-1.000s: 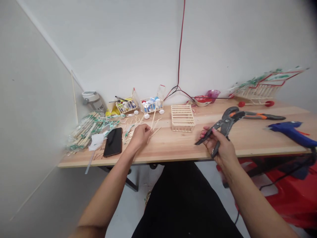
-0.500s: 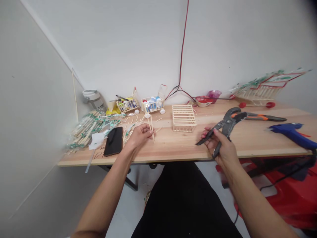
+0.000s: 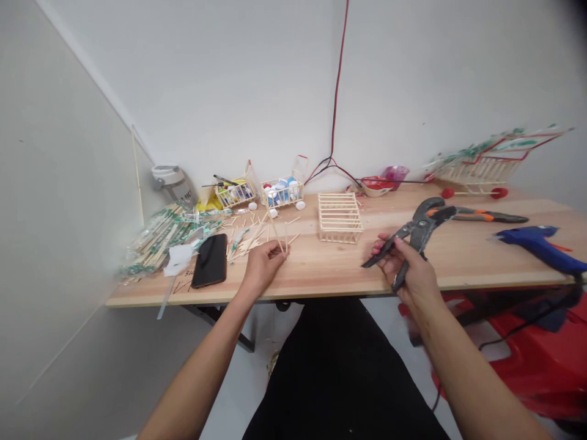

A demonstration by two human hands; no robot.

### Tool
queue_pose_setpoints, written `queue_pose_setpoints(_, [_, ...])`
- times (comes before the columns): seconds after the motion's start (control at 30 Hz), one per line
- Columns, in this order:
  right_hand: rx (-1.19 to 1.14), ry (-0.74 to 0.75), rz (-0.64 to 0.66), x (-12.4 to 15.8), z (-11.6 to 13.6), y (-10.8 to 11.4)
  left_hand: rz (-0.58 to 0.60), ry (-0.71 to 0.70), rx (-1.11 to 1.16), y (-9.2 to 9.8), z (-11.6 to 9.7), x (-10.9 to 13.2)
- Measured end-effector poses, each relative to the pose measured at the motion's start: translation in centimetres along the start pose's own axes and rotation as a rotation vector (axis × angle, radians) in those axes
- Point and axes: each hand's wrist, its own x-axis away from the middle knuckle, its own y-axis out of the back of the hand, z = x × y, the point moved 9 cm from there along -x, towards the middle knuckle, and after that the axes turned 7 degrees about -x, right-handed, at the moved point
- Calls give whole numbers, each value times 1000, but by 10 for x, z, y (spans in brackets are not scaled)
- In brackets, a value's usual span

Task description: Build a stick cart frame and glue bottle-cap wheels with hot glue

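My left hand (image 3: 265,269) is closed over the table's front left part, pinching thin wooden sticks (image 3: 276,234) that stand up between thumb and fingers. My right hand (image 3: 410,266) grips a pair of dark grey cutting shears (image 3: 418,227) by the handles. Their curved jaws are parted and point away from me, up and to the right. Between and beyond the hands sits a small slatted box (image 3: 340,219) made of sticks. Short cut sticks (image 3: 250,238) lie scattered just left of and behind my left hand.
A black phone (image 3: 210,261) and a heap of wrapped sticks (image 3: 158,238) lie left. Stick carts (image 3: 283,192) line the wall; a larger red-wheeled cart (image 3: 479,174) stands right. Orange-handled pliers (image 3: 493,215) and a blue glue gun (image 3: 539,245) are right; a red stool (image 3: 527,373) is below.
My left hand has shifted slightly down, and the sticks in it have changed tilt, now spread apart. My right hand and the shears have hardly moved.
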Motion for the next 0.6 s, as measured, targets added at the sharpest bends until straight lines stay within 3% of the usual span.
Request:
queue_pose_setpoints(0.27, [11,11,20,2,2,-4,43,57,165,-7,3,-2])
queue_pose_setpoints(0.4, [88,13,44,5,4,-10,109,138,381,-18,1,5])
queue_pose_setpoints(0.6, [357,-100,127,27,-11,-42,176,282,707,-35,-16,18])
